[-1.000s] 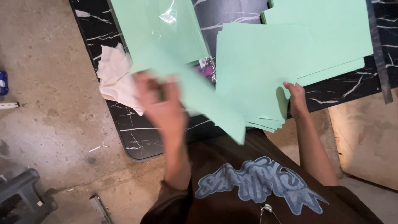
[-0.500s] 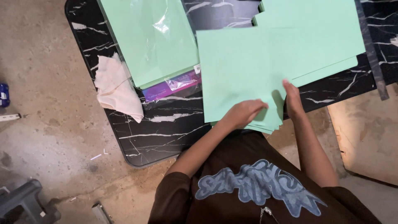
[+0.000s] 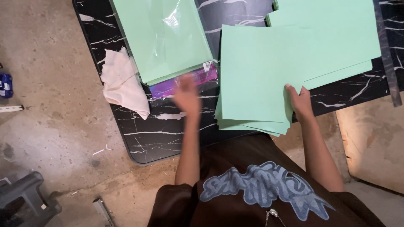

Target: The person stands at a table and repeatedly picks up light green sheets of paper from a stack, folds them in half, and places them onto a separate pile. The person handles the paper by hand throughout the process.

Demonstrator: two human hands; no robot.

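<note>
Gripping was done by the right hand (image 3: 299, 101) only: its fingers pinched the near right edge of the stack of green sheets (image 3: 256, 75), thumb on top. The left hand (image 3: 187, 94) was blurred and held nothing; fingers appeared spread, hovering over the bench just beside the purple packet (image 3: 185, 83).

Bench (image 3: 168, 130): black with white veining, rounded near-left corner. Its near edge ran just in front of the person's torso. A bare strip of bench lay between the near edge and the wrapped ream, under the left forearm.

Wrapped ream of green paper (image 3: 160, 38): lay at the bench's left-centre, in clear film, its far edge out of view. A dark gap of bench separated it from the held stack.

Held stack: lay right of centre, its near corners fanned and overhanging the near bench edge. Its far right part overlapped a second pile of green sheets (image 3: 336, 33), which reached toward the right bench edge.

White cloth (image 3: 122, 82): crumpled, draped over the left bench edge, touching the ream's left side.

Purple packet: protruded from under the ream's near edge.

Concrete floor (image 3: 50, 126): open to the left of the bench; a grey step stool (image 3: 23, 201) stood well apart at the lower left.
</note>
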